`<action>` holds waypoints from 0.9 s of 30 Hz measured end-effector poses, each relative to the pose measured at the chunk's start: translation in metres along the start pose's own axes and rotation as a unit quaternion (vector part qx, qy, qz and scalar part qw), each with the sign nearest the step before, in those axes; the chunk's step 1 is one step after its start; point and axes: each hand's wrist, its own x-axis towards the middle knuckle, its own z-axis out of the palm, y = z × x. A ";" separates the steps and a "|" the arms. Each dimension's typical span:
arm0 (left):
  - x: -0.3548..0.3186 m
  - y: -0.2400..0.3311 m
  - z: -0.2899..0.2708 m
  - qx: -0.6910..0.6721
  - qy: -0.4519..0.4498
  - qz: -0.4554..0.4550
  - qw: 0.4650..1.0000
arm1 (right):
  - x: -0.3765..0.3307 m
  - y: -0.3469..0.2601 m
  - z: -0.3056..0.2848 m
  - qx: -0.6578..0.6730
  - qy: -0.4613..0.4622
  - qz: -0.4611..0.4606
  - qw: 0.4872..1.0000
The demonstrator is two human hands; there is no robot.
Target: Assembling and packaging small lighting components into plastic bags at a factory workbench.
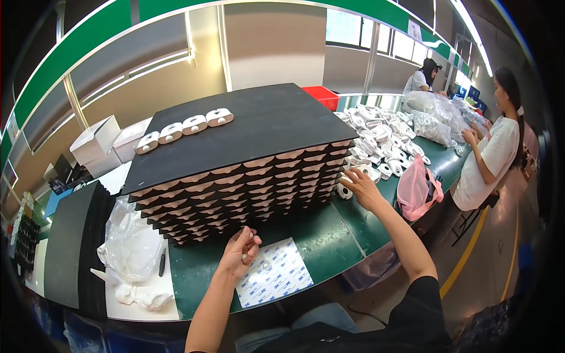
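Close to the front of the stack, my left hand (240, 254) is closed with small white round pieces (244, 257) showing between its fingers. Below and right of it lies a white sheet with blue print (275, 273), with a small clear item on it. My right hand (364, 188) reaches beside the stack's right corner, fingers stretched out and apart. Near its fingertips is a white oval plastic part (345, 191); whether they touch is unclear. Layers of white parts between black boards make up the tall stack (247, 141). Four-sided white housings (195, 123) stand in a row on top.
A heap of white plastic parts (382, 138) covers the table's right side, by a pink mesh bag (413, 189) and clear plastic bags (432, 117). Black boards (73, 247) and a filled plastic bag (132, 241) lie left. A red bin (322, 97) stands behind. Two people work at right.
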 end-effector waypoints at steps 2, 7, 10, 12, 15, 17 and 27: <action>0.000 0.000 0.001 -0.013 0.022 -0.009 1.000 | 0.005 0.003 0.002 -0.048 -0.009 -0.051 0.997; 0.002 -0.001 -0.003 -0.034 -0.030 -0.004 0.999 | -0.005 0.017 -0.013 -0.009 0.022 -0.017 1.000; -0.002 0.000 0.005 -0.039 -0.052 0.002 0.998 | -0.021 0.023 -0.026 0.010 -0.011 0.013 1.000; -0.003 -0.001 0.012 -0.044 -0.058 0.000 0.997 | -0.042 0.022 -0.027 0.032 0.009 0.025 0.999; -0.005 -0.001 0.009 -0.024 -0.058 0.018 0.998 | -0.051 -0.012 -0.050 0.168 0.039 0.086 0.981; -0.005 -0.002 0.001 -0.015 -0.067 0.029 0.997 | -0.047 -0.044 -0.067 0.266 0.043 0.148 0.952; 0.001 0.001 0.003 -0.041 -0.005 0.038 0.998 | -0.032 -0.179 -0.060 0.712 -0.006 0.203 0.672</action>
